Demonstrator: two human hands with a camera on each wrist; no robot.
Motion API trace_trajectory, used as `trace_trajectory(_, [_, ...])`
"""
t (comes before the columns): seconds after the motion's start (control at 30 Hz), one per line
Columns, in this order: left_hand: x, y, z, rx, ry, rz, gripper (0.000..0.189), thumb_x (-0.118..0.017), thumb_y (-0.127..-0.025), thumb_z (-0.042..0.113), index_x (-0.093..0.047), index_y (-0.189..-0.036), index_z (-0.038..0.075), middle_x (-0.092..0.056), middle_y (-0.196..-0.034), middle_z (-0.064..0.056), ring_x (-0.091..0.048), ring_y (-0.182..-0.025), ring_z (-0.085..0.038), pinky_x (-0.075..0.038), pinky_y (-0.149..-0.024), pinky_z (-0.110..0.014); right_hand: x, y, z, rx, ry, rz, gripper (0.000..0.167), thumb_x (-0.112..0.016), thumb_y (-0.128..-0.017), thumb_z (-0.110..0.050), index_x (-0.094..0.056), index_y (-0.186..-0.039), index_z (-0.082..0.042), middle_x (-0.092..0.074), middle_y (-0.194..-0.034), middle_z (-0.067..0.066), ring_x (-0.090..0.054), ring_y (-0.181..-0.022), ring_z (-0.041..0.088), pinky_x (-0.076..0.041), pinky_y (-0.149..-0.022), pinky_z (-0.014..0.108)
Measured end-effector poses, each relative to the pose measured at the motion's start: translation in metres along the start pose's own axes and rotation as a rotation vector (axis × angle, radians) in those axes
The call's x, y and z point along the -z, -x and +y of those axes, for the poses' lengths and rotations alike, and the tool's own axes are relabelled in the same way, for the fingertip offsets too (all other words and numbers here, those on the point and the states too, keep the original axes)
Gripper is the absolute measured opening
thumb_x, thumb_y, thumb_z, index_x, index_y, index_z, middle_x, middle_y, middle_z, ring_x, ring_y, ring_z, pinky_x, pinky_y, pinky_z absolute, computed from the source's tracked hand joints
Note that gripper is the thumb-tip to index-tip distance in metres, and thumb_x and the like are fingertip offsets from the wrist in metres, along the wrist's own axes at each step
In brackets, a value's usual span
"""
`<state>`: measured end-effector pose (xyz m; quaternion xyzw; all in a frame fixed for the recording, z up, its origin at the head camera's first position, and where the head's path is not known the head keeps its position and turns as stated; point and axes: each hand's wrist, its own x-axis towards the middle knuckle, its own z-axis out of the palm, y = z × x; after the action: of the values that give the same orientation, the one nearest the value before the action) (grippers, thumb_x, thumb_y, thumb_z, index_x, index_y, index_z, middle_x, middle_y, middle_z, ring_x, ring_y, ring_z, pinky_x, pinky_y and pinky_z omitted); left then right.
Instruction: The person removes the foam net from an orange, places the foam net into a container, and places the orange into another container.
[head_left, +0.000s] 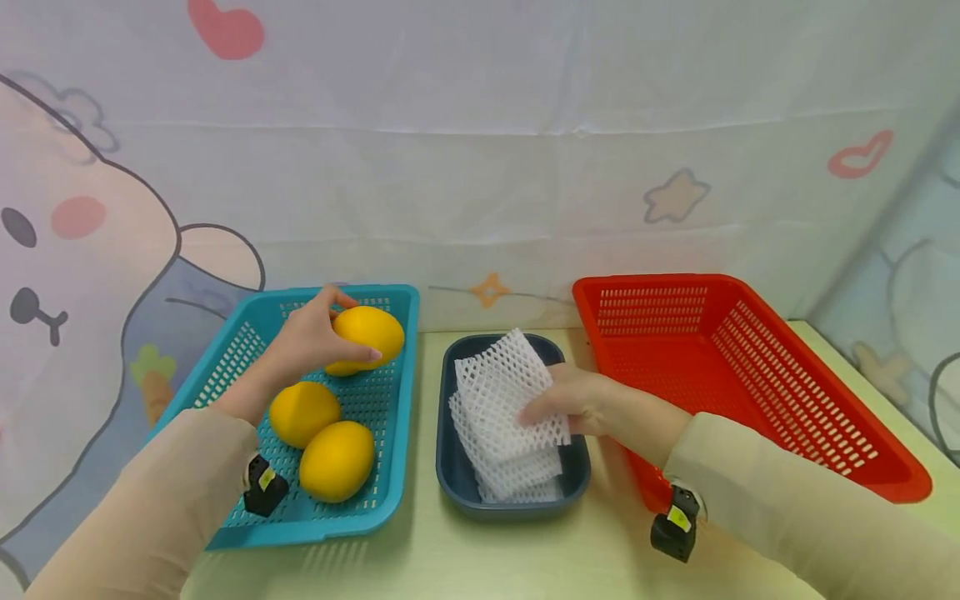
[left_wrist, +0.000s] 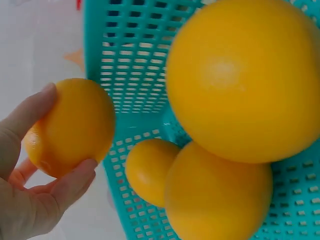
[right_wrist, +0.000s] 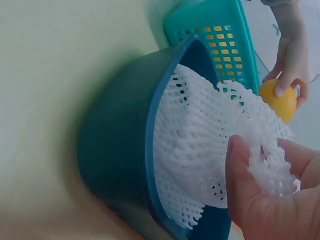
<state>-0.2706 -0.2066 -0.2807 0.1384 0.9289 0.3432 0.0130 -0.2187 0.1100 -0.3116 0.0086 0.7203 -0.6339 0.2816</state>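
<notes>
My left hand [head_left: 307, 340] grips a yellow oval fruit [head_left: 372, 327] above the back of the teal basket [head_left: 408, 400]. In the left wrist view, the thumb and fingers curl round the sides of this fruit [left_wrist: 75, 125]. More such fruits [head_left: 337, 462] lie in the basket, one partly hidden under the held one. My right hand [head_left: 573, 397] pinches a white foam net sleeve [head_left: 510, 387] over the dark blue container [head_left: 444, 467]. Thumb and fingers meet at the sleeve's edge in the right wrist view. Other foam nets [right_wrist: 175, 200] lie stacked beneath it, inside the container.
A red perforated basket [head_left: 750, 292] stands on the right of the pale table [head_left: 420, 567], its floor visible. Behind everything hangs a printed cloth [head_left: 487, 183]. A dark cable [head_left: 935, 400] hangs at the far right edge.
</notes>
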Motion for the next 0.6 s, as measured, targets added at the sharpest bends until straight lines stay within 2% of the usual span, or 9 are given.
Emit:
trace_trajectory(0.23, [-0.011, -0.004, -0.001, 0.081, -0.112, -0.126, 0.076, -0.082, -0.069, 0.027, -0.037, -0.123, -0.003, -0.053, -0.105, -0.022, -0.051, -0.076, -0.028, -0.048, -0.062, -0.034, -0.008, -0.006, 0.001, -0.047, -0.027, 0.131, 0.047, -0.065, -0.08, 0.006, -0.042, -0.121, 0.005, -0.057, -0.105, 0.017, -0.059, -0.084, 0.026, -0.052, -0.082, 0.04])
trace_trajectory(0.3, [-0.014, -0.005, -0.003, 0.104, -0.13, -0.149, 0.074, -0.083, -0.067, 0.026, -0.038, -0.119, -0.002, -0.053, -0.101, -0.02, -0.05, -0.072, -0.026, -0.047, -0.058, -0.032, -0.009, -0.006, 0.002, -0.071, -0.029, 0.17, 0.055, -0.067, -0.079, 0.004, -0.036, -0.125, 0.003, -0.052, -0.11, 0.017, -0.056, -0.09, 0.029, -0.052, -0.08, 0.042])
trace_trajectory(0.43, [-0.02, -0.003, -0.006, 0.122, -0.138, -0.181, 0.072, -0.084, -0.066, 0.024, -0.039, -0.117, -0.003, -0.052, -0.098, -0.019, -0.05, -0.076, -0.028, -0.049, -0.059, -0.033, -0.009, -0.004, 0.002, -0.117, -0.014, 0.226, 0.07, -0.069, -0.079, 0.0, -0.024, -0.133, -0.002, -0.04, -0.122, 0.019, -0.046, -0.105, 0.035, -0.052, -0.078, 0.048])
trace_trajectory(0.5, [-0.022, -0.003, -0.008, 0.132, -0.138, -0.19, 0.071, -0.083, -0.067, 0.022, -0.039, -0.118, -0.003, -0.052, -0.099, -0.019, -0.051, -0.079, -0.029, -0.05, -0.061, -0.033, -0.008, -0.003, 0.002, -0.124, -0.004, 0.231, 0.07, -0.068, -0.08, -0.001, -0.023, -0.134, -0.003, -0.039, -0.123, 0.019, -0.044, -0.108, 0.036, -0.052, -0.078, 0.049])
trace_trajectory(0.6, [-0.023, -0.003, -0.009, 0.143, -0.141, -0.191, 0.07, -0.083, -0.068, 0.02, -0.04, -0.119, -0.003, -0.052, -0.099, -0.019, -0.05, -0.081, -0.029, -0.05, -0.061, -0.034, -0.004, 0.0, 0.0, -0.093, 0.037, 0.185, 0.062, -0.066, -0.083, -0.005, -0.029, -0.133, 0.0, -0.043, -0.122, 0.019, -0.046, -0.107, 0.035, -0.051, -0.081, 0.05])
